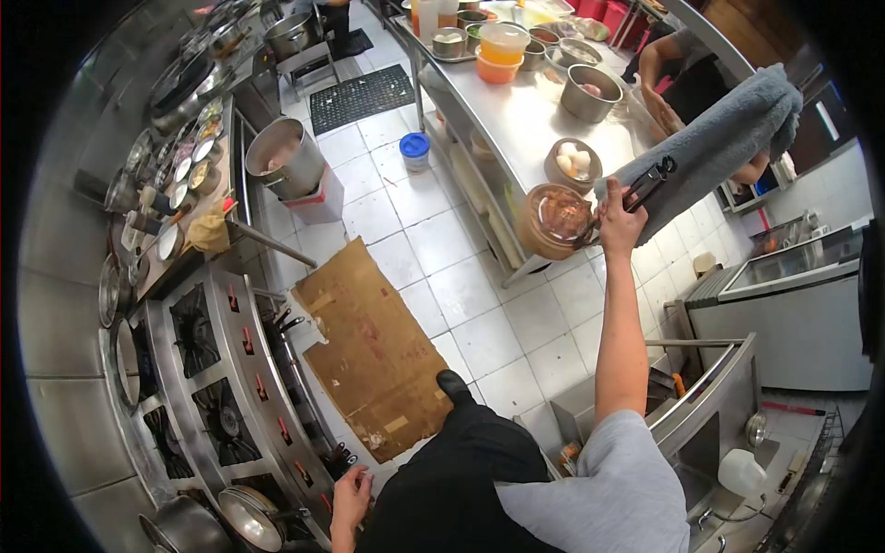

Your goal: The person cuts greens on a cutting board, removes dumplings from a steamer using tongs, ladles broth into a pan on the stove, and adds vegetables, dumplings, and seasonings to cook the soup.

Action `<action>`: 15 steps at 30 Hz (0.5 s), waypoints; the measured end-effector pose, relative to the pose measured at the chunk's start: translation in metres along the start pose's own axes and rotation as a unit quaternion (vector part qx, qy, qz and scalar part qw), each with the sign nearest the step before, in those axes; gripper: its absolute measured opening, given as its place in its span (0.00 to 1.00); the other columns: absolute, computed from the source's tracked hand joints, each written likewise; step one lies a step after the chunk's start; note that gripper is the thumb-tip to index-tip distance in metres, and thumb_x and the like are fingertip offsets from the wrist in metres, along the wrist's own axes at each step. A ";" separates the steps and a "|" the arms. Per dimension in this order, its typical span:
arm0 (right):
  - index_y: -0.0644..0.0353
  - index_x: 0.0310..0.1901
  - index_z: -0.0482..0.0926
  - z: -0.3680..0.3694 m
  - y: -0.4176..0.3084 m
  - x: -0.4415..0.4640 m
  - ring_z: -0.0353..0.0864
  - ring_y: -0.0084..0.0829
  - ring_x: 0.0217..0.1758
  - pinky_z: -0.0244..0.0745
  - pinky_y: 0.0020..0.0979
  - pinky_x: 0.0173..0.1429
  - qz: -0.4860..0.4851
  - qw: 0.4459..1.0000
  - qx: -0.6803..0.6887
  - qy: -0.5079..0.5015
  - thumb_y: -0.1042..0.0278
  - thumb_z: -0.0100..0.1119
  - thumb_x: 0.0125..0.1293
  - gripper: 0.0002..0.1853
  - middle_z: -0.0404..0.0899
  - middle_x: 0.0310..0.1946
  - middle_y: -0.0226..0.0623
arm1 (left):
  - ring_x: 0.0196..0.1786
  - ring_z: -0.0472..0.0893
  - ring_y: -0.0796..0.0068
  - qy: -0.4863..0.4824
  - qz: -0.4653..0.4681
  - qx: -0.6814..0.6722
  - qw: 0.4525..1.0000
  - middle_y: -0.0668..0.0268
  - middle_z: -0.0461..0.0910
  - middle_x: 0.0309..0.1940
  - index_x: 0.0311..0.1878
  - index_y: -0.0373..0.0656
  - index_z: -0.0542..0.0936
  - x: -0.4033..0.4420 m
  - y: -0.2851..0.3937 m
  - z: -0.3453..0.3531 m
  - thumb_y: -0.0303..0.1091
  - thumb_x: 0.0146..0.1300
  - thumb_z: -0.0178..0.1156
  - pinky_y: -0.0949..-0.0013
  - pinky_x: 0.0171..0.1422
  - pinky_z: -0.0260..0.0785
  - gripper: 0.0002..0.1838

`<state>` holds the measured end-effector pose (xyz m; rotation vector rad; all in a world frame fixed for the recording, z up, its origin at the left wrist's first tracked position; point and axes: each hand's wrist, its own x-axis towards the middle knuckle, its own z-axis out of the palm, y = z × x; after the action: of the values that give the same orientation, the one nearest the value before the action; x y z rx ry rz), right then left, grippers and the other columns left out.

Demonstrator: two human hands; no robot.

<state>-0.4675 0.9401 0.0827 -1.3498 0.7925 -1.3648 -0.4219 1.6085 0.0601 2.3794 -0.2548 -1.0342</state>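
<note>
My right hand (619,221) reaches out to the corner of the steel table (530,120), closed around black-handled tongs (651,184). Beside it are a clear-walled container of reddish-brown food (560,217) and a steel bowl with white pieces (573,164). A grey-blue towel (714,138) stretches behind the hand and the tongs. My left hand (350,498) hangs low near the stove front, its fingers loosely curled; whether it holds anything is hidden.
A stove (221,405) runs along the left. Cardboard (373,346) lies on the tiled floor, near a large pot (284,157) and a blue-lidded bucket (415,150). A co-worker's arms (656,83) are behind the table.
</note>
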 end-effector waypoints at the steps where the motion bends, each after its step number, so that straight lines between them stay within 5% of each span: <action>1: 0.58 0.29 0.74 -0.006 0.011 0.005 0.68 0.18 0.16 0.66 0.26 0.22 -0.005 1.000 -0.013 0.004 0.61 0.69 0.71 0.17 0.69 0.16 0.25 | 0.30 0.81 0.63 0.012 0.022 0.005 1.000 0.53 0.82 0.30 0.52 0.33 0.82 0.003 -0.010 0.001 0.31 0.68 0.64 0.62 0.39 0.74 0.14; 7: 0.59 0.21 0.75 -0.009 0.028 0.043 0.69 0.19 0.16 0.66 0.25 0.24 -0.016 0.997 -0.009 0.072 0.56 0.71 0.70 0.23 0.72 0.16 0.25 | 0.31 0.85 0.63 0.003 -0.022 0.032 0.999 0.53 0.84 0.31 0.53 0.33 0.82 -0.004 -0.005 -0.008 0.31 0.68 0.63 0.62 0.39 0.75 0.15; 14: 0.69 0.25 0.83 -0.013 0.058 0.102 0.81 0.29 0.23 0.79 0.37 0.38 -0.041 0.958 -0.211 0.190 0.48 0.75 0.64 0.26 0.84 0.23 0.38 | 0.34 0.87 0.61 0.001 -0.067 -0.008 0.998 0.52 0.84 0.31 0.53 0.33 0.82 -0.015 -0.048 0.000 0.32 0.67 0.64 0.62 0.42 0.76 0.15; 15: 0.63 0.20 0.78 -0.008 0.049 0.098 0.75 0.27 0.18 0.71 0.35 0.30 -0.038 0.951 -0.255 0.173 0.44 0.69 0.68 0.30 0.77 0.15 0.32 | 0.35 0.87 0.59 0.009 -0.063 0.000 0.998 0.52 0.85 0.31 0.53 0.33 0.82 -0.019 -0.056 0.002 0.33 0.67 0.64 0.61 0.43 0.76 0.15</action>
<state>-0.4513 0.8329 0.0647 -1.5603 1.4169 -1.5456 -0.4380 1.6619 0.0407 2.4298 -0.0990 -1.0700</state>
